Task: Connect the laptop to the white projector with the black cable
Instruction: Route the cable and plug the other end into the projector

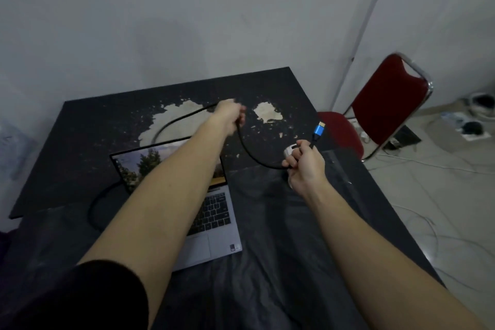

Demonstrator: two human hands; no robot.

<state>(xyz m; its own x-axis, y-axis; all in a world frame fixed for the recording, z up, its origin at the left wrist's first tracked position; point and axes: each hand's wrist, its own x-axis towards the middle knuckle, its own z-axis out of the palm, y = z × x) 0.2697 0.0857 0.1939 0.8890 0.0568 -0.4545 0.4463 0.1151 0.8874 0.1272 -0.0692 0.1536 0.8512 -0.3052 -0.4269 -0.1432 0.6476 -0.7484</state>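
Note:
An open silver laptop (211, 211) with a landscape picture on its screen sits on the black table (88, 126), partly hidden by my left forearm. A black cable (251, 154) loops from behind the laptop's left side, over the table, through both hands. My left hand (231, 112) is closed around the cable above the far part of the table. My right hand (304, 162) pinches the cable just below its blue plug (319, 129), which points up and to the right. A small white object, possibly the projector (289, 149), shows just behind my right fingers.
The table's black surface is worn, with pale peeled patches (267, 112). A dark plastic sheet (267, 236) covers the near part. A red chair (385, 107) stands at the table's right corner. Cables and a power strip (471, 128) lie on the tiled floor to the right.

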